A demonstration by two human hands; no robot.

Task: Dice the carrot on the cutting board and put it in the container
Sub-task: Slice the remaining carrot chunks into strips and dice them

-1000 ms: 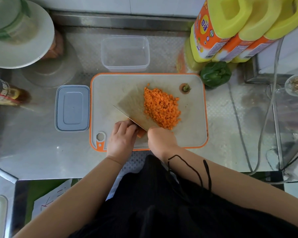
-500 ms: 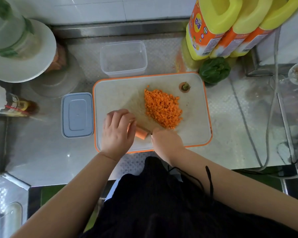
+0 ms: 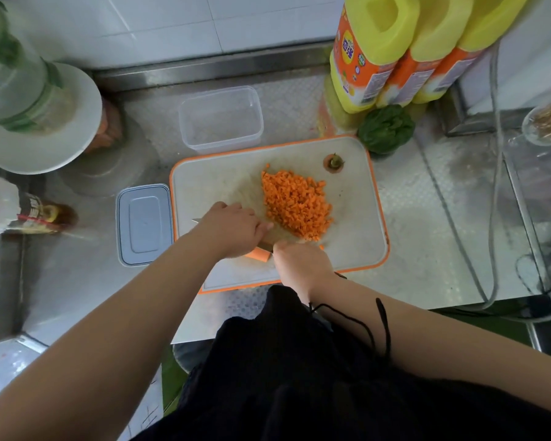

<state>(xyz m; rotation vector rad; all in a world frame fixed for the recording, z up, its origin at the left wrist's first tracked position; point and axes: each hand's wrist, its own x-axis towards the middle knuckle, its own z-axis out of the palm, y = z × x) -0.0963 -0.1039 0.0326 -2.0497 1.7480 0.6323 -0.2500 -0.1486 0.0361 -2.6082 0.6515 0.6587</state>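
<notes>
A pile of diced carrot [image 3: 295, 205] lies in the middle of the white, orange-rimmed cutting board [image 3: 353, 224]. A short uncut carrot piece [image 3: 258, 254] lies at the board's near side, just under my left wrist. My right hand [image 3: 301, 261] grips the handle of a knife [image 3: 196, 221], whose tip pokes out to the left. My left hand [image 3: 233, 229] lies on top of the blade, its fingers stretched toward the pile. The clear plastic container [image 3: 220, 119] stands behind the board with nothing in it.
A carrot top stub [image 3: 333, 162] sits at the board's far right. The grey lid [image 3: 143, 224] lies left of the board. Yellow-orange jugs [image 3: 395, 52] and a green pepper [image 3: 385, 128] stand at the back right, a white plate [image 3: 39, 144] and bottle [image 3: 23, 214] on the left.
My left hand moved from the carrot piece onto the blade. The knife swung so that its tip points left, and the carrot piece now lies near my left wrist.
</notes>
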